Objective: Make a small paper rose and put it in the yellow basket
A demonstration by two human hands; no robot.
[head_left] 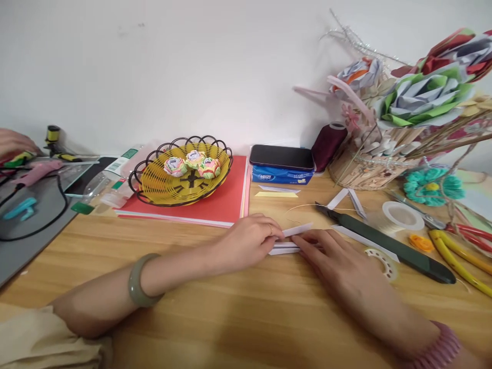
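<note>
Both my hands rest on the wooden table [230, 318], meeting over a narrow white paper strip [298, 230]. My left hand [249, 241], with a green bangle on its wrist, has its fingers curled and pinches the strip's left part. Fingers of my right hand [334, 261] lie flat and together, pressing the strip against the table. A second fold of the white paper [282, 249] shows under the fingertips.
A black-and-yellow wire basket [180, 171] with three paper roses sits on red paper [226, 202]. A phone [282, 157] lies on a blue tissue pack. A dark utility knife [388, 243], tape rolls, yellow pliers [457, 259] and a paper flower bouquet [415, 97] stand right. Another person's hand [13, 143] is far left.
</note>
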